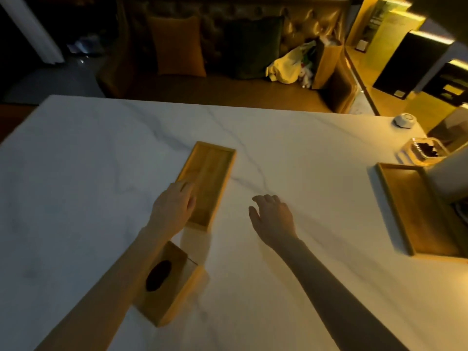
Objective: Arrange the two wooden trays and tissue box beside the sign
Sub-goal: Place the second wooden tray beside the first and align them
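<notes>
A long wooden tray [211, 178] lies near the middle of the white marble table [88, 160]. My left hand [173, 206] rests on the tray's near left rim, fingers curled over its edge. My right hand [273, 216] hovers open above bare table to the right of that tray, holding nothing. A second wooden tray [415, 211] lies at the right edge, next to a white upright object [448, 173] that may be the sign. A wooden tissue box [169, 282] with a dark oval slot stands near me, partly under my left forearm.
A small white round object [404, 120] sits at the far right corner. A clear glass dish [425, 150] with dark contents stands behind the right tray. Beyond the table is a sofa with cushions [177, 46] and bags [304, 64].
</notes>
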